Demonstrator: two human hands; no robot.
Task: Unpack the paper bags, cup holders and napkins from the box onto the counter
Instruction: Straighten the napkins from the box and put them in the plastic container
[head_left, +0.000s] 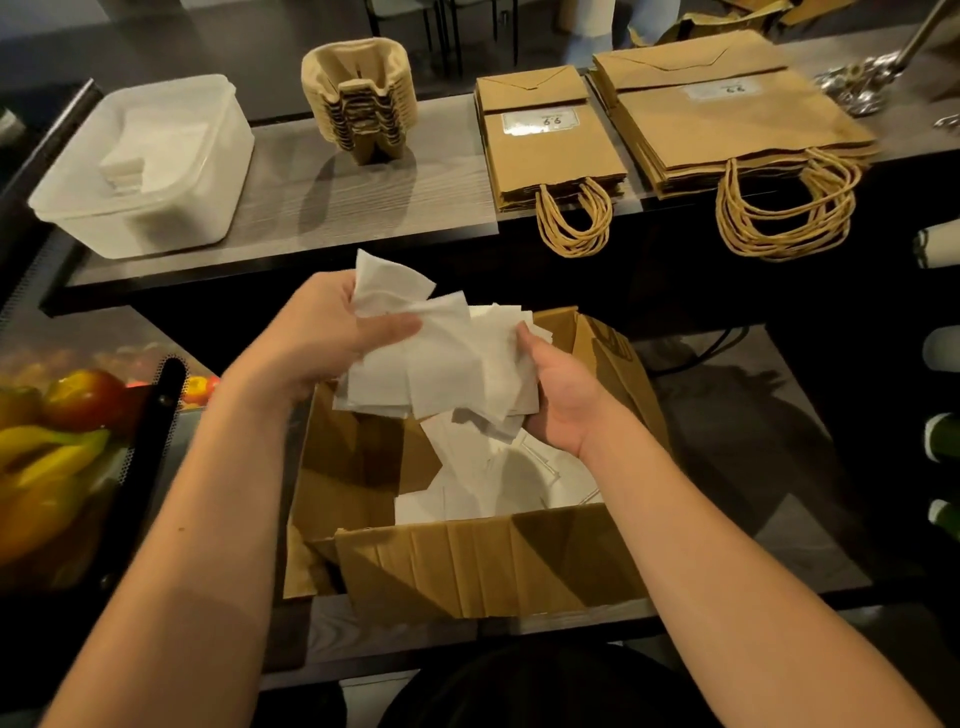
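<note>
Overhead, head view: both hands lift a loose bundle of napkins (447, 358) just above the open box (483, 561). Left hand (332, 332) grips the bundle's upper left side, fingers curled round crumpled sheets; right hand (561, 395) cups its lower right edge, palm up, fingers bent under the paper. More napkins lie loose in the box bottom, directly below the bundle.

Beyond the box, the counter (447, 192) runs left to right. On it stand a clear tub (150, 166) already holding napkins, a nested stack of cup holders (358, 98), and two piles of paper bags (550, 140), handles toward the onlooker.

Key relation: the tub lies forward and to the left of the bundle, on the left hand's side, so that hand is the nearer. The bundle probably goes there next, with loose sheets likely to slip.
</note>
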